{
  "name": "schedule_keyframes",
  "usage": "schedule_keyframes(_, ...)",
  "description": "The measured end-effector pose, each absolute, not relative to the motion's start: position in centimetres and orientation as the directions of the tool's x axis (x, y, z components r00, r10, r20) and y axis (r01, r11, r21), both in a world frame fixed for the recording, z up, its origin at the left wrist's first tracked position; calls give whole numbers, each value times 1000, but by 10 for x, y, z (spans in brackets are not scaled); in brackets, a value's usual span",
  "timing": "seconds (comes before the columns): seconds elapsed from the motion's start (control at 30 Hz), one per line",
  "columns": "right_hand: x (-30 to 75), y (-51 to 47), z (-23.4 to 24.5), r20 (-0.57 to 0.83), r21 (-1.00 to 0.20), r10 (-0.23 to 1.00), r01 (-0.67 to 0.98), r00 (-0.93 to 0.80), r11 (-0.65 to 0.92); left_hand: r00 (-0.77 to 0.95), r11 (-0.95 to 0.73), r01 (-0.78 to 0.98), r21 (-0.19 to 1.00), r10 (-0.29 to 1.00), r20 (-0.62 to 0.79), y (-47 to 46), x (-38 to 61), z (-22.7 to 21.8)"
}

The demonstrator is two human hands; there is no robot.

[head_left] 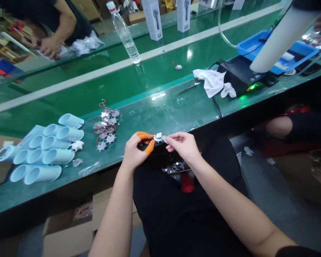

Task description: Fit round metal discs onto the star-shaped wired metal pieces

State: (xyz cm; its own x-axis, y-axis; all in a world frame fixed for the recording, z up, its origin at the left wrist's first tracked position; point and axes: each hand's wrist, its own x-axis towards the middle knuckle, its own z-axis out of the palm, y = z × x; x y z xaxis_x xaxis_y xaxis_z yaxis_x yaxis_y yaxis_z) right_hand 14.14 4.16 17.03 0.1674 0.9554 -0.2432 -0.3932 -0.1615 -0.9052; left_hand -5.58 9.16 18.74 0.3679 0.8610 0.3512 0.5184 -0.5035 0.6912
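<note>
Over your lap, your left hand (133, 151) pinches a small silver part (158, 137).
Your right hand (182, 145) pinches its edge too.

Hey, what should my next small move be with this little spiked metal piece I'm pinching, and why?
Probably firm up your pinch on the spiked metal piece between your left hand and right hand: it is tiny, held only at the fingertips, and the small metal discs lie just below.
</note>
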Motion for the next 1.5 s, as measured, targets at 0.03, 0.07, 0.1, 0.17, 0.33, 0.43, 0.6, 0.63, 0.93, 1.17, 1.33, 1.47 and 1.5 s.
schedule_keyframes(0.03, 142, 41, 170, -246, -903, 955, -398, 166, -163, 369, -506, 518, 690, 860, 353, 92, -56, 187)
schedule_keyframes(0.07, 142, 41, 170, -246, -901, 955, -403, 167, -162, 371, -508, 517, 689, 858, 354, 91, -56, 187)
schedule_keyframes(0.1, 142, 40, 169, -244, -900, 955, -406, 169, -158, 374, -511, 515, 688, 857, 355, 91, -56, 187)
schedule_keyframes(0.17, 142, 40, 168, -234, -902, 957, -407, 172, -147, 380, -516, 515, 685, 853, 357, 91, -56, 187)
schedule_keyframes(0.33, 141, 39, 167, -211, -907, 961, -401, 178, -125, 386, -524, 516, 678, 848, 362, 91, -55, 187)
schedule_keyframes(0.43, 141, 38, 166, -206, -911, 961, -395, 184, -120, 390, -530, 515, 674, 845, 366, 91, -55, 187)
schedule_keyframes(0.6, 141, 38, 165, -206, -917, 960, -379, 190, -122, 393, -534, 518, 669, 843, 368, 91, -56, 187)
schedule_keyframes(0.63, 141, 38, 165, -205, -918, 960, -379, 191, -120, 392, -534, 517, 669, 843, 369, 91, -56, 187)
schedule_keyframes(0.93, 143, 34, 165, -223, -920, 957, -364, 184, -145, 387, -530, 517, 672, 845, 368, 91, -55, 187)
schedule_keyframes(1.17, 144, 32, 163, -222, -921, 958, -361, 179, -146, 386, -531, 520, 669, 845, 370, 90, -55, 188)
schedule_keyframes(1.33, 145, 32, 161, -227, -916, 956, -375, 187, -144, 388, -525, 530, 666, 848, 360, 91, -55, 187)
schedule_keyframes(1.47, 145, 32, 161, -226, -914, 956, -380, 188, -142, 386, -523, 531, 666, 850, 359, 91, -55, 187)
schedule_keyframes(1.5, 145, 32, 161, -228, -914, 955, -379, 188, -143, 385, -523, 531, 667, 850, 360, 91, -55, 187)
